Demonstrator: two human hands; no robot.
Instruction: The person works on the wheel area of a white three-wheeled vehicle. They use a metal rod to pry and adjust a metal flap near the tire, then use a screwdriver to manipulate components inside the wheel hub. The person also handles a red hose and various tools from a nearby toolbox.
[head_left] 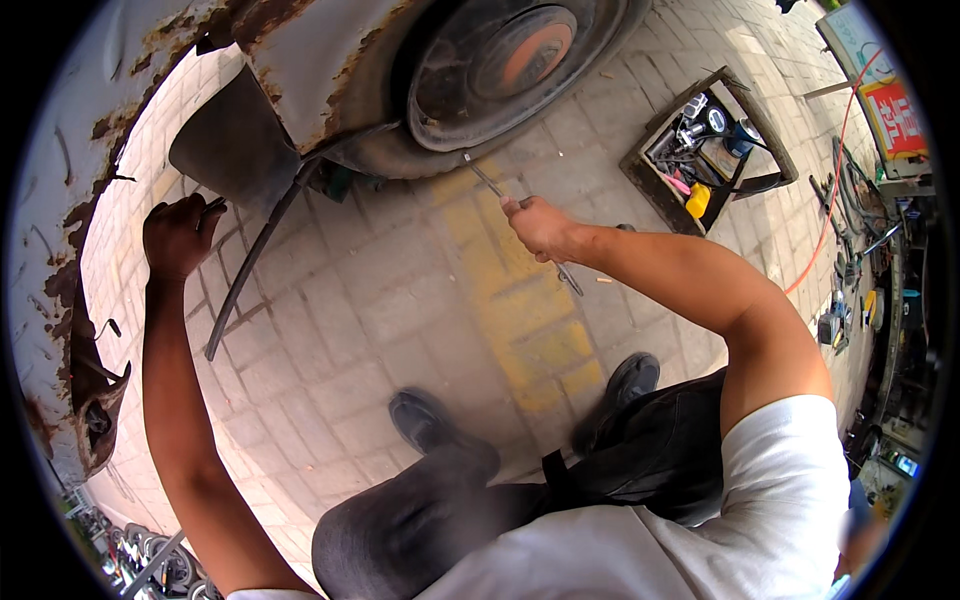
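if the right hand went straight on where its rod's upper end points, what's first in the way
The right hand would likely meet the tyre, the metal rod leading; depth is unclear.

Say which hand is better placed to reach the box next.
Probably the right hand: it's nearer the box, though holding a metal rod. The left hand is over by the mud flap.

The person's right hand (540, 228) hides the middle of a metal rod (486, 180), whatever the shadowed left hand (181, 237) may grip cannot be told, the top edge cuts off the wheel (488, 78), and the right rim's clutter (905, 320) is too small to identify.
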